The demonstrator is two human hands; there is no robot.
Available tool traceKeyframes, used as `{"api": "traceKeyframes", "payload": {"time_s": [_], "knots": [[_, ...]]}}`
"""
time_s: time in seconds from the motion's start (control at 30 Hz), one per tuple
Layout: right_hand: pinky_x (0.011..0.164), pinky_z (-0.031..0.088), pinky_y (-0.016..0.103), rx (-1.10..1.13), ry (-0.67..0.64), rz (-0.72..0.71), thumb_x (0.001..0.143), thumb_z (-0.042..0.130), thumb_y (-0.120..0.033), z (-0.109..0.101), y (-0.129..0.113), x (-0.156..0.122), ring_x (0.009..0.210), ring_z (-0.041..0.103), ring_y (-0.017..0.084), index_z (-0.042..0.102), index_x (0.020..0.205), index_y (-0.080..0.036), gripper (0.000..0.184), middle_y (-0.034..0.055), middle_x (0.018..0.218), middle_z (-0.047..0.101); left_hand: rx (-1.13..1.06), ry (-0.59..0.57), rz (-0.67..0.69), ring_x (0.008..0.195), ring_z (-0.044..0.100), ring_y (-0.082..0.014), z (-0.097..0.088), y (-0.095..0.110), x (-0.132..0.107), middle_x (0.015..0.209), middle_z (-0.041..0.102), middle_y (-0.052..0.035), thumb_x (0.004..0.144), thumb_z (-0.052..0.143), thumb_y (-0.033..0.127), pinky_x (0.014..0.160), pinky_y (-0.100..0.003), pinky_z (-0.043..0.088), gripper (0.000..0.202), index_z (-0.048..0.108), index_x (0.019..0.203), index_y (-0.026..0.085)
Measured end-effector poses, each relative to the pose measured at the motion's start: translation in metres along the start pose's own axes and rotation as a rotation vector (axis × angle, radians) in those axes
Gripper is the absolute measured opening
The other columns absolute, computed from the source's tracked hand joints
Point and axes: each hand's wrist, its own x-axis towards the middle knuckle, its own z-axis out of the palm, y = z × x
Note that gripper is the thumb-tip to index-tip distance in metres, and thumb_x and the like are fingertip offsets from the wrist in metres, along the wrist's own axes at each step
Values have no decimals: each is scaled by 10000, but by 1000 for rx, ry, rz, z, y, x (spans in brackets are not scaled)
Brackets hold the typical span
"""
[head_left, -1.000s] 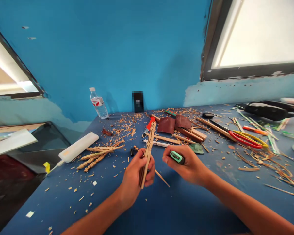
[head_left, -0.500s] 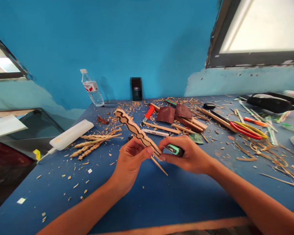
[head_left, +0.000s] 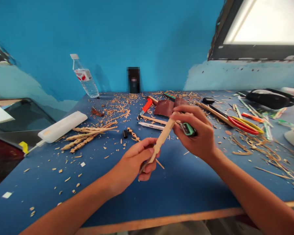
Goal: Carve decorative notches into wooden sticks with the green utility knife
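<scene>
My left hand (head_left: 137,160) is closed around the lower end of a light wooden stick (head_left: 161,138), which slants up and to the right. My right hand (head_left: 198,133) is closed on a green-and-black utility knife (head_left: 188,129), and its thumb and fingers touch the stick's upper end. Both hands hover above the blue table (head_left: 181,189). A small carved wavy piece (head_left: 133,134) and a black cap (head_left: 125,133) lie on the table just beyond my left hand.
Wood shavings cover the table. Carved sticks (head_left: 88,137), a white case (head_left: 62,126) and a water bottle (head_left: 84,78) are on the left. An orange knife (head_left: 145,107), sandpaper (head_left: 165,107), red-yellow scissors (head_left: 245,125) and a black object (head_left: 269,98) lie further back and right.
The stick has swung from pointing up-left to pointing up-right, plain side showing. My right hand rose with the knife to the stick's upper end. The view tilted down.
</scene>
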Motion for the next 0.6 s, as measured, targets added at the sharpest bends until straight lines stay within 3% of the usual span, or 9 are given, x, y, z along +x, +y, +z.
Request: {"api": "traceKeyframes", "payload": {"time_s": [0.07,0.1,0.2,0.27,0.33,0.43,0.6], "knots": [[771,554,364,-45,139,59,915,643,-160,1,-3,-5,889,677,205,630,1186,-243,283,103,1189,648,6,1,20,519,400,-20,0,-1,-1,803,511,45,963,571,236,406,-100,318,92,569,1043,191],[710,531,341,-71,140,75,909,642,-164,1,-5,-8,791,653,184,618,1160,-237,262,88,1098,656,11,-4,38,527,389,-23,0,-2,-1,796,496,55,950,593,245,415,-102,322,109,560,1047,206],[601,433,290,-97,-76,-17,905,597,-162,1,-13,-12,591,530,132,584,945,-237,86,-8,756,611,31,-21,82,547,357,-35,3,-5,-2,784,446,78,931,667,296,419,-98,320,199,537,1078,257],[552,362,284,-69,-211,-117,909,570,-172,3,-17,-13,533,447,118,534,820,-231,112,-37,645,545,47,-35,92,547,366,-46,5,-8,-4,773,433,84,966,635,354,409,-99,316,173,506,1051,276],[518,295,291,-47,-284,-150,889,559,-181,7,-21,-14,506,384,111,477,747,-229,171,-48,604,496,70,-45,86,541,392,-56,6,-10,-6,755,435,86,998,587,385,399,-110,317,155,472,1011,281],[515,243,298,-74,-380,-85,827,565,-185,12,-24,-17,502,366,106,445,740,-228,154,-55,605,499,144,-59,72,526,360,-49,6,-12,-9,724,401,98,1036,533,389,421,-117,281,130,446,1022,293],[539,253,288,-72,-490,-3,762,521,-171,13,-24,-19,524,453,112,497,786,-219,59,-35,656,610,381,-35,135,566,326,-61,5,-14,-11,735,363,92,1073,450,413,480,-163,289,112,442,1052,303]]}}
